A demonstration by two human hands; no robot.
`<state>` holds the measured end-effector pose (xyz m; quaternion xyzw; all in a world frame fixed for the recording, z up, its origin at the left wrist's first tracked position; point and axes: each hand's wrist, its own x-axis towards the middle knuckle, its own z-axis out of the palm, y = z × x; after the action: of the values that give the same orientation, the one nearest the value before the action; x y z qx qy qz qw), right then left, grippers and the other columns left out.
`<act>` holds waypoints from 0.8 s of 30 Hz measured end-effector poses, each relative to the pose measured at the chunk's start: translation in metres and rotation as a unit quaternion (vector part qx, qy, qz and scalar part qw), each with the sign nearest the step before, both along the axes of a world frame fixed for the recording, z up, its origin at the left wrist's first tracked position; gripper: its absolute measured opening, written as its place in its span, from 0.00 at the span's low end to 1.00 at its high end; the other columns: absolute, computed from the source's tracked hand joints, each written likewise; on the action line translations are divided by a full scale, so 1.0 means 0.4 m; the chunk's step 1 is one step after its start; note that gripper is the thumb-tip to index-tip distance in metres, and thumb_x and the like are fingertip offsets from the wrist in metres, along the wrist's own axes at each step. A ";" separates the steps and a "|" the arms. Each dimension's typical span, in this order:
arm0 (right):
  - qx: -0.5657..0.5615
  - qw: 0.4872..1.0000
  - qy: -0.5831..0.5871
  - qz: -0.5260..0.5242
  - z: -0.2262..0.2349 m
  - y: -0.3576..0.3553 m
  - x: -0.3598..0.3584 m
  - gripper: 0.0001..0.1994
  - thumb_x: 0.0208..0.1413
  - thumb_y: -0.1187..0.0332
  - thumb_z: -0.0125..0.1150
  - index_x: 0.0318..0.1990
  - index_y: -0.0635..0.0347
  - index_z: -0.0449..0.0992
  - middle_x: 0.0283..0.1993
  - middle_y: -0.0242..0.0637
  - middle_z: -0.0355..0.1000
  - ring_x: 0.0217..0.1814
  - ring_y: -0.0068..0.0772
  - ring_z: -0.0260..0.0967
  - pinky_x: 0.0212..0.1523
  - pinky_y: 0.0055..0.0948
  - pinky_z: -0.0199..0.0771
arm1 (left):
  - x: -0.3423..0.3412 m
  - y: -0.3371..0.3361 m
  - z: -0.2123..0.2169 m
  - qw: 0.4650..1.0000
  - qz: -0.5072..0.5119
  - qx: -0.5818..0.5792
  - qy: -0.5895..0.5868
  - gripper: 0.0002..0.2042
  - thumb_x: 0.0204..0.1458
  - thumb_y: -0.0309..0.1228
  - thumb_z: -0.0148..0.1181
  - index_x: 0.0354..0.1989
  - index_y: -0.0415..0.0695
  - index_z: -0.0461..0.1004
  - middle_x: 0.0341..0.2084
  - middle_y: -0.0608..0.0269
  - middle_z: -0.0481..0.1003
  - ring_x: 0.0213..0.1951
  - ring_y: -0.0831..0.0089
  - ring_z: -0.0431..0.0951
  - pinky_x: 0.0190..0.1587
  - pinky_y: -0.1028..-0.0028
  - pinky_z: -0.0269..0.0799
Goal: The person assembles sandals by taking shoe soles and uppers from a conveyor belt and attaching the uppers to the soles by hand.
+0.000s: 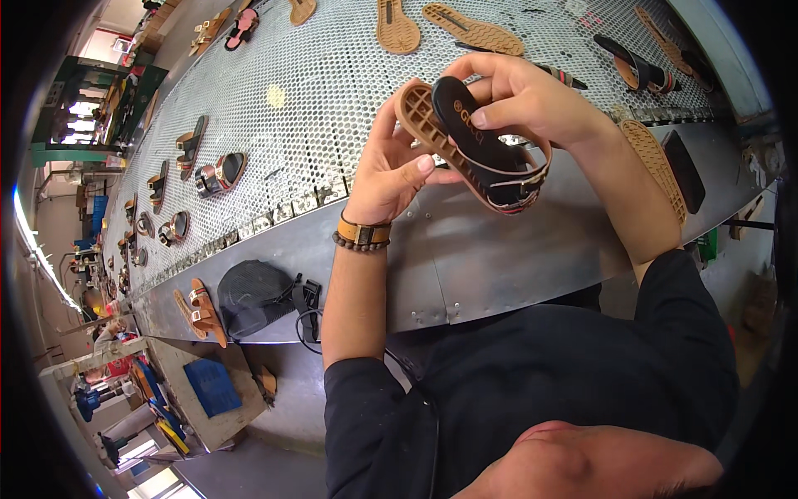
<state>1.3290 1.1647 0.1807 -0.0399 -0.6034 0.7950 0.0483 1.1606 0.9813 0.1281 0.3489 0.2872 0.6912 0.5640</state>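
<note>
Hands met over the belt (332,91): your left hand (391,170) pinched the tan sole (424,116) from below, and your right hand (532,96) curled around the black sandal (486,150), fingers pressing its top onto that sole.

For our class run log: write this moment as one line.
left hand: grips tan outsole | right hand: presses black sandal upper onto it | above perforated conveyor

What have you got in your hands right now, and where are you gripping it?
A sandal, black insole on a tan sole, held in both hands. The left hand grips the sole's side edge; the right hand holds the upper end from above.
</note>
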 end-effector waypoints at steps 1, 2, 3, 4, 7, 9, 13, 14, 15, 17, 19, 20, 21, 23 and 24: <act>0.039 0.999 0.006 -0.005 0.003 -0.006 0.005 0.22 0.61 0.78 0.59 0.63 0.65 0.65 0.51 0.41 0.80 0.49 0.26 0.79 0.52 0.26 0.80 | -0.002 0.006 -0.010 1.000 0.010 0.001 0.002 0.39 0.59 0.24 0.66 0.76 0.43 0.52 0.65 0.45 0.67 0.63 0.52 0.74 0.54 0.50 0.86; 0.080 0.997 0.017 -0.010 0.013 -0.015 0.014 0.22 0.61 0.77 0.60 0.62 0.64 0.65 0.50 0.39 0.79 0.50 0.25 0.78 0.53 0.26 0.79 | -0.003 0.007 -0.009 1.000 0.020 0.004 0.010 0.38 0.59 0.25 0.67 0.76 0.43 0.54 0.64 0.46 0.67 0.63 0.53 0.75 0.53 0.50 0.86; 0.141 0.990 0.014 -0.023 0.019 -0.025 0.021 0.22 0.62 0.75 0.62 0.63 0.64 0.65 0.50 0.35 0.76 0.53 0.22 0.73 0.56 0.26 0.76 | -0.004 0.005 -0.006 1.000 0.023 0.009 -0.007 0.37 0.58 0.26 0.69 0.75 0.42 0.56 0.63 0.48 0.69 0.62 0.56 0.76 0.53 0.53 0.87; 0.142 0.990 0.017 -0.020 0.028 -0.041 0.028 0.22 0.62 0.75 0.62 0.63 0.64 0.65 0.50 0.35 0.76 0.53 0.22 0.73 0.56 0.26 0.76 | -0.002 0.000 -0.002 1.000 0.026 0.010 -0.004 0.37 0.58 0.26 0.69 0.75 0.42 0.56 0.63 0.48 0.69 0.62 0.56 0.76 0.53 0.53 0.87; 0.295 0.952 -0.005 -0.076 0.077 -0.097 0.041 0.22 0.59 0.72 0.71 0.59 0.64 0.70 0.49 0.33 0.70 0.54 0.24 0.70 0.58 0.28 0.75 | -0.007 -0.003 0.005 0.998 0.047 0.030 0.037 0.38 0.57 0.30 0.72 0.74 0.39 0.57 0.63 0.48 0.70 0.60 0.54 0.78 0.52 0.54 0.87; 0.421 0.895 0.021 -0.145 0.060 -0.114 0.051 0.21 0.57 0.68 0.72 0.55 0.65 0.73 0.47 0.38 0.72 0.51 0.33 0.72 0.55 0.33 0.75 | -0.008 0.001 0.000 0.998 0.036 0.025 0.037 0.39 0.56 0.29 0.72 0.74 0.39 0.57 0.63 0.48 0.70 0.59 0.54 0.79 0.53 0.54 0.87; 0.561 0.795 0.016 -0.229 0.073 -0.152 0.074 0.22 0.51 0.62 0.76 0.48 0.66 0.77 0.45 0.45 0.72 0.50 0.49 0.72 0.54 0.43 0.74 | 0.026 0.010 0.013 0.998 0.046 0.036 0.027 0.36 0.55 0.25 0.72 0.72 0.40 0.61 0.61 0.51 0.72 0.61 0.58 0.77 0.56 0.58 0.85; 0.607 0.756 0.014 -0.244 0.073 -0.156 0.080 0.22 0.51 0.61 0.76 0.48 0.66 0.77 0.46 0.44 0.72 0.50 0.48 0.73 0.53 0.43 0.75 | 0.036 0.013 0.011 0.998 0.052 0.043 0.021 0.34 0.55 0.24 0.72 0.70 0.40 0.63 0.60 0.53 0.73 0.61 0.62 0.76 0.57 0.62 0.84; 0.608 0.756 0.014 -0.243 0.070 -0.159 0.084 0.22 0.51 0.61 0.76 0.48 0.66 0.77 0.46 0.44 0.72 0.50 0.48 0.73 0.53 0.43 0.75 | 0.041 0.019 0.006 0.998 0.053 0.041 0.021 0.34 0.54 0.24 0.73 0.70 0.40 0.64 0.61 0.54 0.72 0.62 0.63 0.75 0.58 0.63 0.83; 0.635 0.729 -0.001 -0.255 0.061 -0.161 0.087 0.24 0.50 0.61 0.76 0.48 0.67 0.77 0.46 0.44 0.73 0.51 0.47 0.73 0.51 0.42 0.77 | 0.056 0.027 0.005 0.998 0.056 0.037 0.013 0.34 0.54 0.23 0.73 0.69 0.40 0.64 0.62 0.53 0.72 0.62 0.63 0.75 0.59 0.63 0.83; 0.646 0.720 0.004 -0.253 0.058 -0.156 0.092 0.24 0.50 0.61 0.76 0.49 0.67 0.77 0.46 0.44 0.73 0.50 0.46 0.74 0.49 0.42 0.77 | 0.067 0.037 0.003 0.998 0.059 0.033 0.005 0.34 0.53 0.23 0.73 0.69 0.40 0.65 0.62 0.53 0.72 0.62 0.63 0.75 0.59 0.63 0.83; 0.655 0.712 0.008 -0.253 0.059 -0.151 0.098 0.24 0.50 0.61 0.76 0.49 0.67 0.77 0.46 0.43 0.73 0.50 0.46 0.74 0.48 0.42 0.78 | 0.073 0.044 0.003 0.997 0.065 0.038 0.011 0.34 0.53 0.23 0.74 0.69 0.40 0.65 0.62 0.53 0.73 0.62 0.63 0.75 0.59 0.62 0.82; 0.656 0.712 0.008 -0.252 0.059 -0.146 0.106 0.24 0.50 0.61 0.76 0.49 0.67 0.77 0.46 0.43 0.73 0.50 0.46 0.74 0.48 0.42 0.78 | 0.080 0.051 0.003 0.996 0.070 0.043 0.017 0.34 0.52 0.23 0.74 0.68 0.40 0.66 0.62 0.53 0.73 0.62 0.62 0.75 0.59 0.62 0.82; 0.649 0.720 0.009 -0.246 0.060 -0.132 0.122 0.24 0.51 0.61 0.75 0.50 0.67 0.76 0.45 0.43 0.73 0.47 0.47 0.75 0.47 0.42 0.78 | 0.098 0.063 0.010 0.996 0.072 0.043 0.018 0.34 0.52 0.23 0.75 0.68 0.40 0.67 0.61 0.53 0.74 0.61 0.62 0.76 0.59 0.61 0.82; 0.650 0.719 0.009 -0.247 0.064 -0.122 0.129 0.24 0.51 0.61 0.75 0.50 0.67 0.76 0.45 0.43 0.73 0.47 0.47 0.75 0.47 0.42 0.78 | 0.105 0.072 0.014 0.996 0.074 0.042 0.019 0.34 0.51 0.23 0.75 0.67 0.40 0.67 0.60 0.53 0.74 0.61 0.62 0.76 0.60 0.61 0.81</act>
<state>1.3807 1.1158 0.2064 -0.1388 -0.9402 0.1674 0.2620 1.2026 1.0103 0.1338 0.3629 0.2931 0.7360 0.4906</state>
